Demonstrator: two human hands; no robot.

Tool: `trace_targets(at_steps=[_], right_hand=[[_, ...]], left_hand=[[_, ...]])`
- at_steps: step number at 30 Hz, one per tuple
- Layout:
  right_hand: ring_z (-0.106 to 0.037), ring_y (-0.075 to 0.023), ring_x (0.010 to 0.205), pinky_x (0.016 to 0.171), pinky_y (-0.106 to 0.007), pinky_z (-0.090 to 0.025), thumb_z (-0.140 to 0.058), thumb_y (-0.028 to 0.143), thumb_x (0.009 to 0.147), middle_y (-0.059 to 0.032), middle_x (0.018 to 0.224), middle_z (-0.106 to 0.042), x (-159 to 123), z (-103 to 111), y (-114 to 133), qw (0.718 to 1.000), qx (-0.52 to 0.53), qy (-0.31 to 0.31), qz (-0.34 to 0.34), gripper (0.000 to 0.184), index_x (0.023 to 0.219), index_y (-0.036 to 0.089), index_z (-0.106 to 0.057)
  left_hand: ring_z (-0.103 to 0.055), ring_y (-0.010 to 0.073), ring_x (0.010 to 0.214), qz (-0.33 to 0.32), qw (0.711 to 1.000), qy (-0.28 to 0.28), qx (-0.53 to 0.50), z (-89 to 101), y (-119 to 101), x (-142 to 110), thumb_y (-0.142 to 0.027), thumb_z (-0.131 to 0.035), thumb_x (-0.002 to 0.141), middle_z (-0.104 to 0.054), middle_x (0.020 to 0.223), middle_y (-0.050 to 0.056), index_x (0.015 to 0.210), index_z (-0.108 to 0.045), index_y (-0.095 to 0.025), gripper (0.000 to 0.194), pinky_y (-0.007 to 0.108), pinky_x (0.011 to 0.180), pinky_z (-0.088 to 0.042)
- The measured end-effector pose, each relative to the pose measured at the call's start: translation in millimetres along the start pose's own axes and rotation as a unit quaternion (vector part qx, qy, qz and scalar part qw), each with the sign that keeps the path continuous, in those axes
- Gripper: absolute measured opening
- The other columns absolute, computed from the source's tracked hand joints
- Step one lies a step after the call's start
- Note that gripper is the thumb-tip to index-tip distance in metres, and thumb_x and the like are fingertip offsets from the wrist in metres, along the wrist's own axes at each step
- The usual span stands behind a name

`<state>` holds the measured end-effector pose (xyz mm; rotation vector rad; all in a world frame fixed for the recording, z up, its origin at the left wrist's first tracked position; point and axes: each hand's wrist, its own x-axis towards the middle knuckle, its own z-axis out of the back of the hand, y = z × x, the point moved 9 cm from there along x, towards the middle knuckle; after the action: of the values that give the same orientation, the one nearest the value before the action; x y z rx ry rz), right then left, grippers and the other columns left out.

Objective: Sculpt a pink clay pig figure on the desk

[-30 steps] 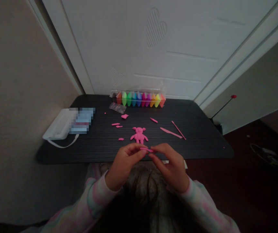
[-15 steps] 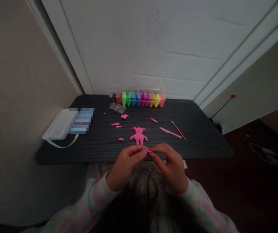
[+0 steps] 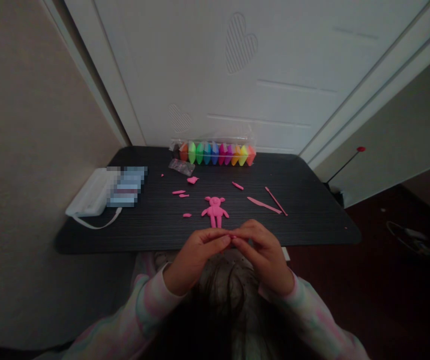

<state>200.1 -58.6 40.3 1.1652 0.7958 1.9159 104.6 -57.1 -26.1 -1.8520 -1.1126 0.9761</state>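
My left hand point(image 3: 195, 257) and my right hand point(image 3: 265, 252) meet at the table's front edge, thumbs and fingertips pinched together. Between them is a small piece of pink clay point(image 3: 233, 237), mostly hidden by the fingers. Just beyond lies a flat pink clay bear figure point(image 3: 215, 210) with round ears, arms and two legs. Loose pink clay bits lie to its left, among them a short strip point(image 3: 187, 215) and a lump point(image 3: 192, 180). On the right rest a pink modelling knife point(image 3: 263, 205) and a thin pink modelling stick point(image 3: 276, 201).
A clear pack of coloured clay point(image 3: 215, 153) stands at the back of the black table point(image 3: 305, 225), with a crumpled plastic wrapper point(image 3: 182, 167) before it. At the left lies a white strapped case point(image 3: 94, 192) beside a blurred-out patch. The white door point(image 3: 199, 60) rises behind.
Both hands have shifted slightly and their fingertips have closed further over the pink clay piece, so less of it shows. More of the bear's legs is visible. Everything else stays put.
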Motion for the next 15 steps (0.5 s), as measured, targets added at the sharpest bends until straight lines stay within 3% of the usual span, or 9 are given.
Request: trace_targets(at_steps=[6, 9, 15], right_hand=[[-0.055, -0.013, 0.075, 0.068, -0.027, -0.044, -0.063, 0.021, 0.073, 0.0007, 0.074, -0.058, -2, 11, -10, 0.995, 0.045, -0.07, -0.048, 0.004, 0.073, 0.022, -0.059], [-0.059, -0.0145, 0.084, 0.076, -0.03, -0.047, -0.062, 0.021, 0.073, -0.0007, 0.083, -0.064, -4, 15, -19, 0.989, 0.083, -0.098, -0.078, 0.003, 0.075, 0.022, -0.06], [-0.064, -0.0144, 0.08, 0.074, -0.029, -0.051, -0.058, 0.021, 0.077, -0.0011, 0.084, -0.069, -8, 20, -33, 0.981, 0.085, -0.128, -0.12, 0.012, 0.086, 0.024, -0.065]], left_hand=[[-0.05, 0.0111, 0.067, -0.024, 0.999, -0.021, 0.016, 3.1, -5, 1, -0.026, -0.061, 0.071, -0.061, 0.068, 0.0, 0.076, -0.068, -0.017, 0.013, 0.024, 0.065, -0.036], [-0.051, 0.0115, 0.067, -0.027, 0.999, -0.031, 0.018, 4.1, -6, 0, -0.026, -0.06, 0.071, -0.061, 0.069, 0.001, 0.074, -0.067, -0.016, 0.012, 0.024, 0.064, -0.037], [-0.052, 0.0117, 0.068, -0.032, 0.998, -0.058, 0.009, 7.9, -11, -2, -0.025, -0.059, 0.072, -0.062, 0.07, 0.001, 0.072, -0.066, -0.015, 0.012, 0.025, 0.065, -0.037]])
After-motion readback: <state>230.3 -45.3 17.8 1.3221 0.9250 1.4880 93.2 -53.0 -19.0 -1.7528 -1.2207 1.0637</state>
